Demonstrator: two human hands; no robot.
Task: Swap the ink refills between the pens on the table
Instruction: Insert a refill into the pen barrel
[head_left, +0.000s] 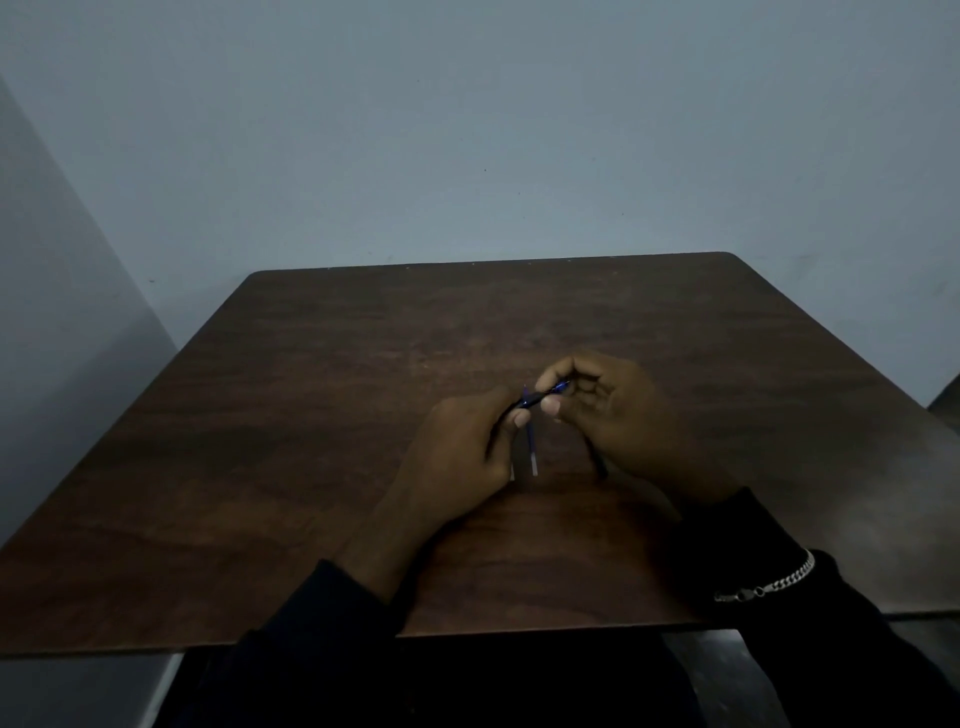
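Brown table (311, 467), both hands (467, 447) gripping pen (540, 399)

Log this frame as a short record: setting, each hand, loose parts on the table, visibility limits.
setting: dark wooden table against a pale wall, dim light
left hand: pinches one end of a dark blue pen
right hand: pinches the pen's other end; chain bracelet on wrist
loose parts: thin blue refill on the table between the hands
limits: too dark to tell whether the pen is being opened or closed

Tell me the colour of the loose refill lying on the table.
Blue, with a pale, clear-looking near end; the refill shows between the two hands in the dim head view.
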